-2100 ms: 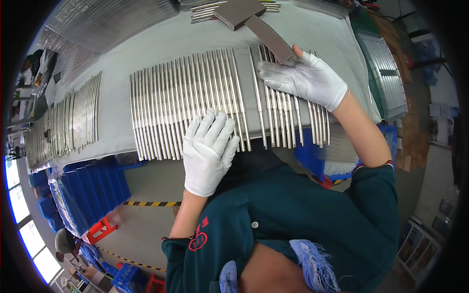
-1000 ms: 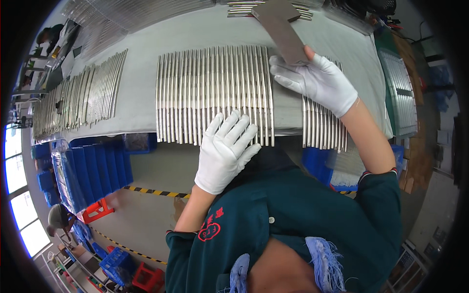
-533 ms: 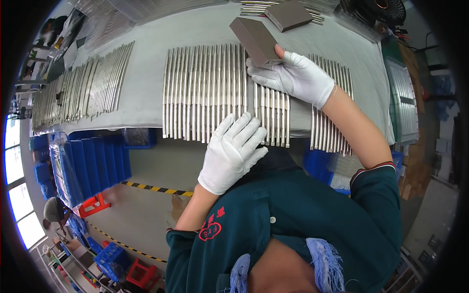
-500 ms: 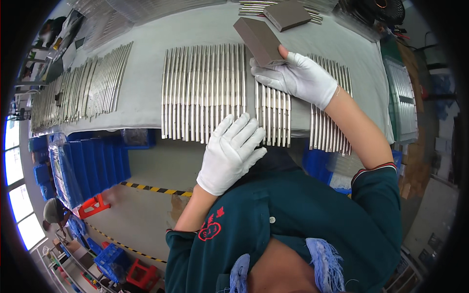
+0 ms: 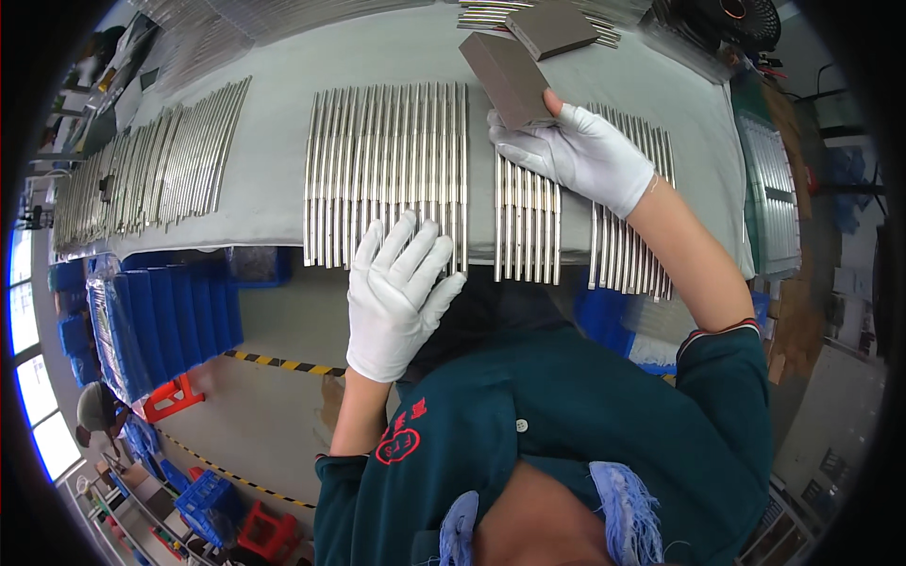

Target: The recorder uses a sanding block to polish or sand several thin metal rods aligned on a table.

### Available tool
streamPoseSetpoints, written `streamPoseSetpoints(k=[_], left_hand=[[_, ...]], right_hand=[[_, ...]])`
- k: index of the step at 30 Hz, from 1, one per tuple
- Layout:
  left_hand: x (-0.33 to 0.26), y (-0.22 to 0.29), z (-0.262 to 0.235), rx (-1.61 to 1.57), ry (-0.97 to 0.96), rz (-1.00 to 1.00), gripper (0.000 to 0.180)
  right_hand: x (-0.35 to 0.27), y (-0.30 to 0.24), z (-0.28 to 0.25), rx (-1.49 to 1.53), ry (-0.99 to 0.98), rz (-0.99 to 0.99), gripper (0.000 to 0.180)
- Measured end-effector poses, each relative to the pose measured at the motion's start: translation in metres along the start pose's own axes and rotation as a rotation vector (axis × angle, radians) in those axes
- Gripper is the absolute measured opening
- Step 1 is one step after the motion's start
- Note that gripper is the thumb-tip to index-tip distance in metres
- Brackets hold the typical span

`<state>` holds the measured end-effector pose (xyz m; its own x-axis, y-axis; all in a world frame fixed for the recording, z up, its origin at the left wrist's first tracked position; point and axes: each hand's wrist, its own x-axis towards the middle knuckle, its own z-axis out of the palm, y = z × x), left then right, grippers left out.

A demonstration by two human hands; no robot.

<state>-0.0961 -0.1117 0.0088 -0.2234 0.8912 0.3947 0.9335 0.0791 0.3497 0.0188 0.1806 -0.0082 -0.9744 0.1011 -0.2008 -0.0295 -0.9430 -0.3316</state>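
Note:
Slim silvery metal rods lie side by side on the pale-covered table, in a wide middle row [image 5: 385,156], a narrower row [image 5: 528,222] and another row [image 5: 630,253] on the right. My left hand [image 5: 394,297], in a white glove, rests with fingers stretched over the near ends of the middle row. My right hand [image 5: 590,162], also gloved with a bare thumb tip, grips a brown rectangular sanding block [image 5: 510,80] above the narrower row. Its fingers are partly under the block, and they hide the far ends of that row.
A second brown block [image 5: 552,30] lies on more rods at the far edge. Another rod row [image 5: 179,156] spreads at the left. A black fan [image 5: 746,19] stands far right, beside a clear tray [image 5: 779,189]. Blue bins [image 5: 175,316] stand below the table's left edge.
My left hand has slid left along the near ends of the middle row. The gap between that row and the narrower one looks slightly wider. My right hand still holds the block, nearly unmoved.

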Motion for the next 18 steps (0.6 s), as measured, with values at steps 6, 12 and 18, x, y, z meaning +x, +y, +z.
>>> streamPoseSetpoints(k=[6, 12, 18], left_hand=[[-0.005, -0.005, -0.011, 0.03, 0.026, -0.067, 0.04], [-0.016, -0.027, -0.023, 0.154, 0.135, -0.148, 0.035], [-0.03, -0.04, -0.026, 0.196, 0.142, -0.236, 0.037]], right_hand=[[0.03, 0.015, 0.006, 0.013, -0.107, 0.053, 0.055], [-0.002, -0.004, 0.008, -0.033, -0.008, 0.046, 0.059], [-0.012, -0.019, 0.014, 0.032, 0.011, 0.055, 0.06]])
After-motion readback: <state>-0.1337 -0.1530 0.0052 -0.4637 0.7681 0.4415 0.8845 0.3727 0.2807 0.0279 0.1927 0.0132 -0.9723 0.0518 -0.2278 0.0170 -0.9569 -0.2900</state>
